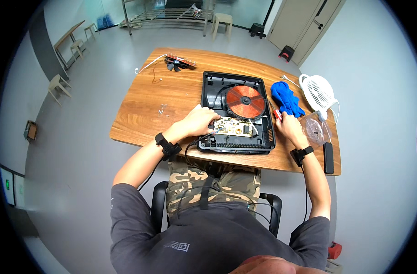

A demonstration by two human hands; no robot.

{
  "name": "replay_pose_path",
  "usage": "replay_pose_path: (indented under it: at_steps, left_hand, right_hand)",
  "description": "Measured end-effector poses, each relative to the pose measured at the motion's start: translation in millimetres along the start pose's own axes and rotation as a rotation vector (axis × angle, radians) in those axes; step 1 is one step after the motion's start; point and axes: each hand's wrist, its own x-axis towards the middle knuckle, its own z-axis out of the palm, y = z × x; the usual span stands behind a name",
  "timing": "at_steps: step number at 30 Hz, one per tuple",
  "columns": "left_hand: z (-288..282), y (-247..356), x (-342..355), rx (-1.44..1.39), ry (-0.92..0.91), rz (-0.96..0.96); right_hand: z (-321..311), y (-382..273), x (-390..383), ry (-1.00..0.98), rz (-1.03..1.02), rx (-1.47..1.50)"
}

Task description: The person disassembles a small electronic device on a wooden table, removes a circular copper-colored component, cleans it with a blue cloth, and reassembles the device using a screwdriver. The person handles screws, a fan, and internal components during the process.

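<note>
An opened black induction cooker base [210, 91] lies on the wooden table in front of me. Inside it sits a round copper coil [239, 109], with a pale circuit board [230, 126] on the near side of it. My left hand [200, 121] reaches over the base's left wall, its thumb and fingers closed at the board's left end. Just outside the right wall, my right hand [289, 126] is closed round a red-handled screwdriver [276, 113]. The thin shaft points away from me, and its tip is hard to make out.
Beside my right hand lie a blue cloth [286, 97], a white fan [319, 91], a clear plastic container [314, 129] and a black bar [328, 158]. Far left are a small black fan [173, 66] with a reddish board [181, 59]. Several small screws [162, 111] lie left.
</note>
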Motion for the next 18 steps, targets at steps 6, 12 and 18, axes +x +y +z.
replay_pose_path:
  at_steps: [6,12,18]
  left_hand:
    - [1,-1,-2,-0.006,0.004,0.000]
    - [0,-5,1,-0.008,0.008,0.050]
    - [-21,-5,19,-0.119,0.019,-0.057]
  right_hand:
    - [8,-7,1,-0.078,0.015,-0.002]
    - [2,-8,-1,-0.080,0.010,-0.061]
    - [-35,-11,16,-0.004,0.048,-0.078]
